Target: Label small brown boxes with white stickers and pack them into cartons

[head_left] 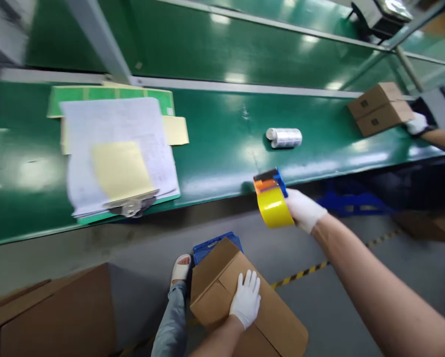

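Left hand [246, 299], in a white glove, lies flat on top of a brown carton [278, 322], palm down and fingers extended across the seam between its flaps. Right hand [303, 209], gloved too, is wrapped around a tape dispenser [273, 201] carrying a roll of yellow tape, and holds it out near the front edge of the green workbench [218, 168]. The carton sits low, directly under the left palm, below the bench and nearer the body than the right hand; dispenser and carton are well apart. A blue crate [203, 253] shows at the carton's far end, just beside the person's sandalled foot [181, 268]. On the bench, a whitish roll [285, 138] lies beyond the dispenser, and a clipboard with papers [123, 158] rests to the left. At far right, a co-worker's gloved hand [416, 124] touches two small boxes [382, 110].
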Motion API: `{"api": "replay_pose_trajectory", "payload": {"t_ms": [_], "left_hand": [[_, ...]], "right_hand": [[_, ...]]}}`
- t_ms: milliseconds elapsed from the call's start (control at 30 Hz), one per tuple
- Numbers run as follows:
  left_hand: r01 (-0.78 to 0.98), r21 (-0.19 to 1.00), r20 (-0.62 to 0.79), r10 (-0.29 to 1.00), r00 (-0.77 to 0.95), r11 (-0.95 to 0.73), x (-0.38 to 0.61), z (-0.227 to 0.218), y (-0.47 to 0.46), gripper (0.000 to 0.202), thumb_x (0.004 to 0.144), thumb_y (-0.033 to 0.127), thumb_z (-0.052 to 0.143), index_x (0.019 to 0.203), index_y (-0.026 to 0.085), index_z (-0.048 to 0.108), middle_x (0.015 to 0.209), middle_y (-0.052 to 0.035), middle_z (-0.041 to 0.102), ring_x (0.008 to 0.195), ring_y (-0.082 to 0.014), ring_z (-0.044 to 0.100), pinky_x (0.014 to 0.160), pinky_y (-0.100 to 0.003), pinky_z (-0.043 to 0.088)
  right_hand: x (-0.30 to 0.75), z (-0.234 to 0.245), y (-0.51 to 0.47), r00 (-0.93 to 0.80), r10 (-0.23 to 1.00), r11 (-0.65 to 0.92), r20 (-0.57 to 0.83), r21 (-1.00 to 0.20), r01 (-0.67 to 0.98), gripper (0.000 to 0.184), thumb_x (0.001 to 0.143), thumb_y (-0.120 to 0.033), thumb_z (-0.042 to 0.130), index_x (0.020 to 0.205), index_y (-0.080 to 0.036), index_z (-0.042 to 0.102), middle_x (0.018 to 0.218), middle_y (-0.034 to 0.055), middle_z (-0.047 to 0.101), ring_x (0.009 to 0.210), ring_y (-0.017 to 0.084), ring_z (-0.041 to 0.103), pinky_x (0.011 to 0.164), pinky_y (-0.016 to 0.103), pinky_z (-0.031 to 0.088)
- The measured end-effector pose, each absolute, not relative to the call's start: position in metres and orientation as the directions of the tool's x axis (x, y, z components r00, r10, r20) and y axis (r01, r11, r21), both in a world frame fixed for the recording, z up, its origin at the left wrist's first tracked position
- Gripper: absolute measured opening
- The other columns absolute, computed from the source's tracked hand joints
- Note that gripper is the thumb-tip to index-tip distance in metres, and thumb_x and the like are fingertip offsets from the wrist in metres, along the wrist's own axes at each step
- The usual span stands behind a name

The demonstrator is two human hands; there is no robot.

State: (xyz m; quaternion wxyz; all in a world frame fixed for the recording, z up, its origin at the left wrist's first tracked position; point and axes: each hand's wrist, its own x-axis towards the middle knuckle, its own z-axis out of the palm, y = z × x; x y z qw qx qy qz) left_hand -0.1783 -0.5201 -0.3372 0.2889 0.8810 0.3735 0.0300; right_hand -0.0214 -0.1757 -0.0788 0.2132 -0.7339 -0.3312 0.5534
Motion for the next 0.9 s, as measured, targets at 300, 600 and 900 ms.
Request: {"api": "replay_pose_trajectory", "payload": {"t_ms": [300,600,900], "left_hand": [[0.695,0.481,-0.377,0.590,0.714,-0.534,-0.168,-0.312,-0.492,0.060,0.101,0.038,0.046,0.156,0.014,0.050,0.164,-0.0176,0.044,0.153,-0.0410,0.033,0.123,-0.069,0.025],[0.667,0.433,-0.307,0.597,0.741,-0.606,-0.170,-0.319,-0.504,0.065,0.096,0.040,0.054,0.155,0.013,0.049,0.168,-0.0134,0.038,0.159,-0.0419,0.020,0.128,-0.069,0.011],[0.676,0.433,-0.280,0.624,0.730,-0.597,-0.170,-0.324,-0.508,0.080,0.090,0.050,0.062,0.158,0.013,0.042,0.168,-0.0128,0.038,0.161,-0.0375,0.017,0.131,-0.062,0.001]], "right_hand": [[0.013,-0.153,-0.518,0.091,0.217,-0.710,-0.972,-0.221,-0.668,0.032,0.069,-0.040,0.077,0.091,-0.019,0.065,0.086,0.0084,0.075,0.081,0.025,0.074,0.080,0.042,0.060],[-0.016,-0.259,-0.663,0.207,0.142,-0.790,-0.968,-0.237,-0.566,0.029,0.051,-0.017,0.064,0.080,-0.017,0.064,0.064,-0.0007,0.065,0.056,0.014,0.057,0.045,0.022,0.036],[-0.011,-0.279,-0.651,0.066,0.360,-0.872,-0.930,-0.361,-0.331,0.043,0.054,-0.015,0.060,0.095,-0.016,0.073,0.077,-0.0010,0.071,0.071,0.016,0.061,0.059,0.022,0.045]]}}
